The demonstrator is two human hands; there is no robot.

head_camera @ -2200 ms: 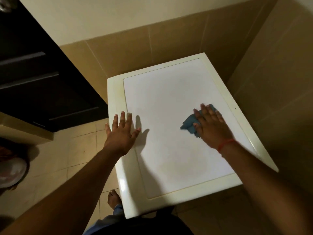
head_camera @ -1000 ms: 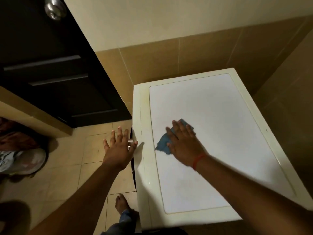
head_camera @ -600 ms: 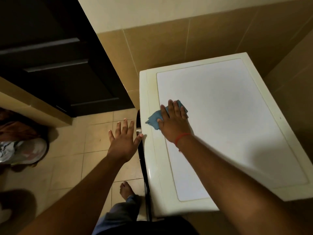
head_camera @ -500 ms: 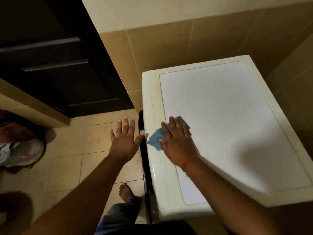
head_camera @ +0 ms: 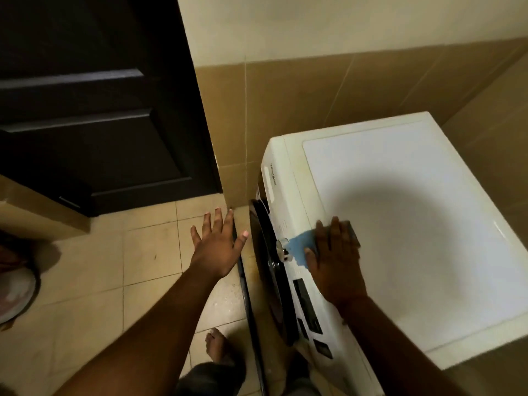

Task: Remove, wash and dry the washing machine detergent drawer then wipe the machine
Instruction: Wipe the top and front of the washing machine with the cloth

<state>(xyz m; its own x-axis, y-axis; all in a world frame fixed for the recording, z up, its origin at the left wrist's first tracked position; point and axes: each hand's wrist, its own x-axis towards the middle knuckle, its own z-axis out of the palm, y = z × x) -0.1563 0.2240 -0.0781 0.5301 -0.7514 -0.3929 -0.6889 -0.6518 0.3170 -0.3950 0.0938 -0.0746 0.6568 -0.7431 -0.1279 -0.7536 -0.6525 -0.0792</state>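
Right hand [head_camera: 335,261] presses blue cloth [head_camera: 300,248] flat-fingered on washing machine [head_camera: 414,224] front edge; left hand [head_camera: 218,244] spread open beside it.

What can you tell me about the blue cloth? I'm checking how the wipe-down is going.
The blue cloth is small, soft-looking and crumpled. It lies on the front top edge of the white washing machine, where the top curves down to the control panel, beside the knob. The right hand presses on it with straight fingers and covers most of it; only its left part shows. The left hand is apart from it, over the floor.
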